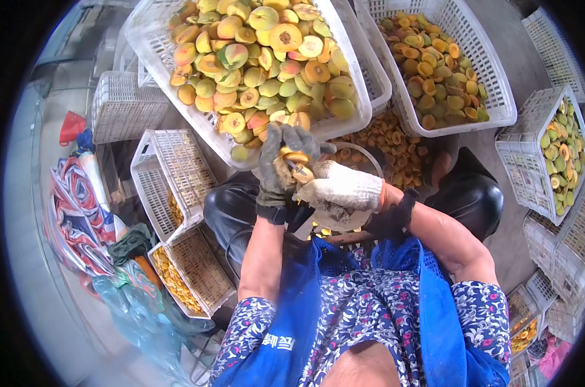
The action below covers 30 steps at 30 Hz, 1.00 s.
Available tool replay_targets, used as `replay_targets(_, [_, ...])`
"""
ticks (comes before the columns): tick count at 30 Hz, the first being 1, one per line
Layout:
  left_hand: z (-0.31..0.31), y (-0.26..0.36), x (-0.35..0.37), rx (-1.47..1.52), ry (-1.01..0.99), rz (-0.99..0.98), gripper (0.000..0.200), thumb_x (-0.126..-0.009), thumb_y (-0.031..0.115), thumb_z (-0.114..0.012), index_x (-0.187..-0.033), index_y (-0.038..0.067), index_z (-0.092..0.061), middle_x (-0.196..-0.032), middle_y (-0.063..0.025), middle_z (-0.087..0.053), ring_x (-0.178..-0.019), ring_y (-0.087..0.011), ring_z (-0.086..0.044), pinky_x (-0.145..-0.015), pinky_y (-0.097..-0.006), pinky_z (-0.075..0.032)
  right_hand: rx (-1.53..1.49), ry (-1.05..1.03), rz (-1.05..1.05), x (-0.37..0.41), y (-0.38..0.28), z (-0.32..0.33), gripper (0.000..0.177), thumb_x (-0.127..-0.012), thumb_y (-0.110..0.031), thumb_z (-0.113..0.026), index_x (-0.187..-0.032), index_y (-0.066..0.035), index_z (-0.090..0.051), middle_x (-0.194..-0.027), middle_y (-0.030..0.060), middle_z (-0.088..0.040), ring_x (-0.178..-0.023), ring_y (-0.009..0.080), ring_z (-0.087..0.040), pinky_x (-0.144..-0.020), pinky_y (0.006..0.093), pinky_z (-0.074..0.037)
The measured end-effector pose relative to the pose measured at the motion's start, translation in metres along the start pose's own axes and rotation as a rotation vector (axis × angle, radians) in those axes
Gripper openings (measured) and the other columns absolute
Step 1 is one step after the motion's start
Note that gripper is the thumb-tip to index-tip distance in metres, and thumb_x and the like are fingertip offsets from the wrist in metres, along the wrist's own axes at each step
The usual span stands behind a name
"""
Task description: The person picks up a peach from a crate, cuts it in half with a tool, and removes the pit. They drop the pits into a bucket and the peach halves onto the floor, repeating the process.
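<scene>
My left hand, in a dark grey glove, is closed round a cut fruit half with orange flesh. Against it from the right comes my right hand, in a whitish glove with dirty patches, its fingers closed on a small blade at the fruit. Most of the handle is hidden by the glove. Just beyond my hands is the near edge of a white crate heaped with halved yellow-green fruit. A pale round container sits below and behind my right hand.
A second white crate of fruit halves stands at the upper right, another beyond it. Cut pieces lie below the large crates. At left are stacked crates, plastic sheeting and a striped bag.
</scene>
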<state>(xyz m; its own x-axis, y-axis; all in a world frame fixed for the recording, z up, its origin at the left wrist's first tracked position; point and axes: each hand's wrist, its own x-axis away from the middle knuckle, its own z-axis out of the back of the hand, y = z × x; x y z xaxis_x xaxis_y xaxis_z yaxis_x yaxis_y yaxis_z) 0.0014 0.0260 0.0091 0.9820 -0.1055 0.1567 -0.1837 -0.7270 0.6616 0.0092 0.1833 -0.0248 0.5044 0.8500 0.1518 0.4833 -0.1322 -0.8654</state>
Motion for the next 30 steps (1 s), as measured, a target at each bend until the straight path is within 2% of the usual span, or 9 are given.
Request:
replay_targets(5, [0.017,0.008,0.026,-0.664,0.574,-0.203,0.041,-0.099,0.045,-0.037,-0.085,0.011,-0.056,-0.080,-0.0074,-0.061,-0.078,-0.0244,-0.062,-0.076,-0.0508,-0.053,-0.337,-0.260,-0.345,0.008,0.006,0.007,0.026,-0.092,-0.021,-0.057,-0.110,-0.002,-0.059,-0.077,0.0019,-0.060,-0.062,0.0160,-0.060,-0.054,0.0326,-0.049])
replay_targets(7, [0.063,0.019,0.023,0.152,0.485,-0.228,0.039,-0.098,0.046,-0.039,-0.095,0.011,-0.056,-0.083,-0.0069,-0.064,-0.079,-0.0260,-0.065,-0.079,-0.0509,-0.054,1.476,-0.413,0.498,0.013,0.015,0.014,0.025,-0.088,-0.017,-0.054,-0.106,-0.001,-0.060,-0.073,0.0115,-0.063,-0.064,0.0273,-0.064,-0.057,0.0373,-0.051])
replay_targets(8, [0.096,0.023,0.025,-0.658,0.519,-0.248,0.042,-0.098,0.045,-0.041,-0.116,0.009,-0.054,-0.102,-0.0107,-0.063,-0.093,-0.0261,-0.063,-0.088,-0.0488,-0.052,1.270,-0.291,0.256,0.020,0.020,0.014,0.028,-0.083,-0.018,-0.054,-0.103,0.000,-0.060,-0.074,0.0198,-0.064,-0.069,0.0356,-0.065,-0.061,0.0430,-0.051])
replay_targets(11, [-0.021,0.046,-0.009,-0.429,0.185,-0.202,0.047,-0.098,0.040,-0.044,-0.132,0.007,-0.042,-0.126,-0.0126,-0.051,-0.115,-0.0262,-0.051,-0.096,-0.0461,-0.046,1.161,-0.003,-0.158,0.030,0.018,0.013,0.029,-0.083,-0.024,-0.055,-0.099,0.000,-0.059,-0.076,0.0203,-0.066,-0.070,0.0351,-0.066,-0.065,0.0446,-0.051])
replay_targets(16, [0.021,0.032,-0.060,-2.067,-0.052,-0.035,0.036,-0.093,0.013,-0.048,-0.128,0.003,-0.052,-0.122,-0.0103,-0.060,-0.116,-0.0215,-0.055,-0.095,-0.0312,-0.044,1.465,-0.254,0.171,0.019,0.037,0.038,0.028,-0.088,-0.027,-0.050,-0.096,-0.008,-0.068,-0.090,0.0174,-0.067,-0.084,0.0330,-0.064,-0.075,0.0407,-0.049])
replay_targets(19, [0.070,0.024,-0.052,-2.322,-0.379,-0.120,0.037,-0.090,0.014,-0.052,-0.126,0.006,-0.053,-0.119,-0.0141,-0.061,-0.113,-0.0280,-0.056,-0.093,-0.0345,-0.045,1.325,-0.148,0.119,0.019,0.023,0.032,0.027,-0.087,-0.027,-0.049,-0.091,-0.008,-0.068,-0.086,0.0171,-0.066,-0.082,0.0315,-0.064,-0.073,0.0413,-0.049])
replay_targets(24, [0.055,0.030,-0.055,-2.233,-0.163,-0.005,0.038,-0.081,0.018,-0.066,-0.118,0.008,-0.059,-0.114,-0.0165,-0.061,-0.102,-0.0341,-0.059,-0.087,-0.0389,-0.047,1.064,0.103,-0.143,0.017,0.006,0.034,0.031,-0.089,-0.027,-0.047,-0.101,-0.004,-0.064,-0.094,0.0192,-0.065,-0.086,0.0364,-0.061,-0.079,0.0426,-0.048])
replay_targets(27, [0.022,0.038,-0.050,-2.126,-0.085,0.295,0.043,-0.078,0.018,-0.070,-0.117,0.004,-0.057,-0.111,-0.0173,-0.062,-0.100,-0.0321,-0.060,-0.085,-0.0379,-0.048,0.854,0.279,0.278,0.004,0.024,0.043,0.032,-0.085,-0.018,-0.054,-0.108,0.004,-0.054,-0.096,0.0212,-0.065,-0.086,0.0372,-0.063,-0.079,0.0445,-0.049])
replay_targets(30, [0.019,0.040,-0.038,-1.639,0.129,0.086,0.041,-0.082,0.017,-0.067,-0.118,0.002,-0.054,-0.106,-0.0134,-0.063,-0.097,-0.0243,-0.061,-0.079,-0.0344,-0.050,0.412,0.416,-0.026,0.006,-0.015,0.035,0.032,-0.088,-0.023,-0.056,-0.108,0.001,-0.054,-0.081,0.0085,-0.061,-0.066,0.0168,-0.060,-0.059,0.0320,-0.049])
